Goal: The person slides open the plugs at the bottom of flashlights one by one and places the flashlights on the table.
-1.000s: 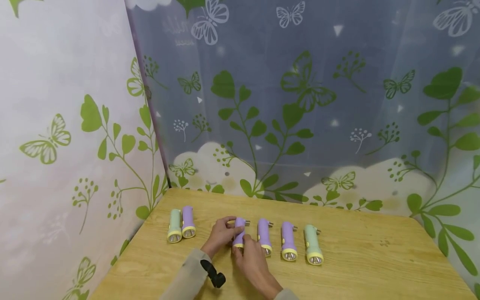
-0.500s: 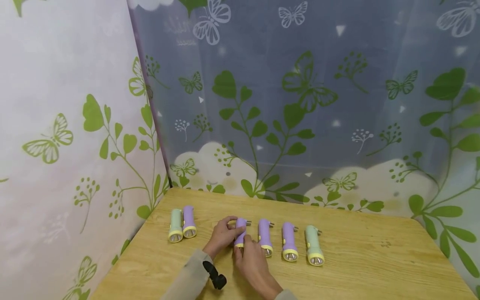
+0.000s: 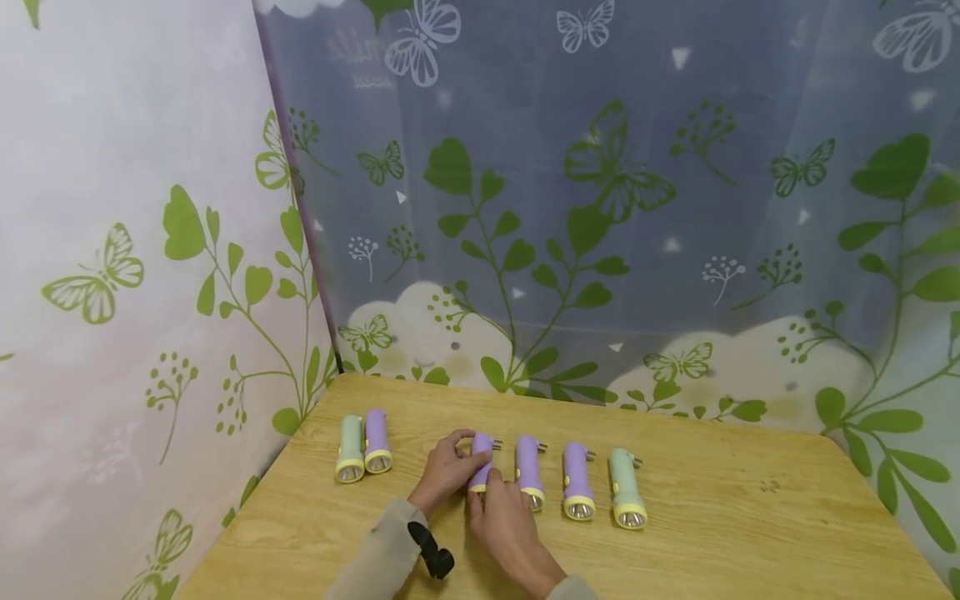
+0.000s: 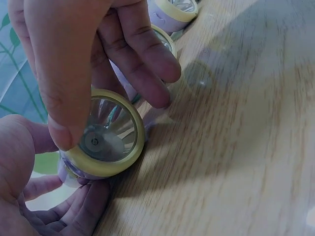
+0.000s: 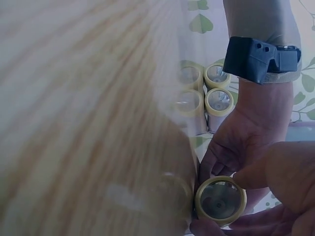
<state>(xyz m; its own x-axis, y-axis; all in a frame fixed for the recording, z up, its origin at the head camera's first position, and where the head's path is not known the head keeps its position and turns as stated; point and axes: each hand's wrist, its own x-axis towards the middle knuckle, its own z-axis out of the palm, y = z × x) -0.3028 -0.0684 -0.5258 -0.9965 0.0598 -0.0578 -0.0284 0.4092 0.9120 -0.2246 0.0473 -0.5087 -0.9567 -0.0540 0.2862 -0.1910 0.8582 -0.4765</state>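
Note:
A purple flashlight [image 3: 482, 443] with a yellow rim lies on the wooden table, lens towards me and metal plug prongs [image 3: 497, 446] sticking out to the right at its far end. My left hand [image 3: 444, 472] grips its body from the left, thumb across the top. At the lens end, my right hand [image 3: 510, 523] holds the yellow rim [image 5: 220, 221] between thumb and fingers. The left wrist view shows the clear lens [image 4: 110, 135] facing out, the right hand's thumb on the rim. Part of the body is hidden behind the fingers.
Right of the hands lie two more purple flashlights [image 3: 528, 462] [image 3: 576, 467] and a green flashlight [image 3: 624, 479], prongs out. At the left, a green flashlight [image 3: 350, 440] and a purple one [image 3: 376, 432] lie side by side. Printed curtains [image 3: 480, 250] stand behind the table [image 3: 735, 533].

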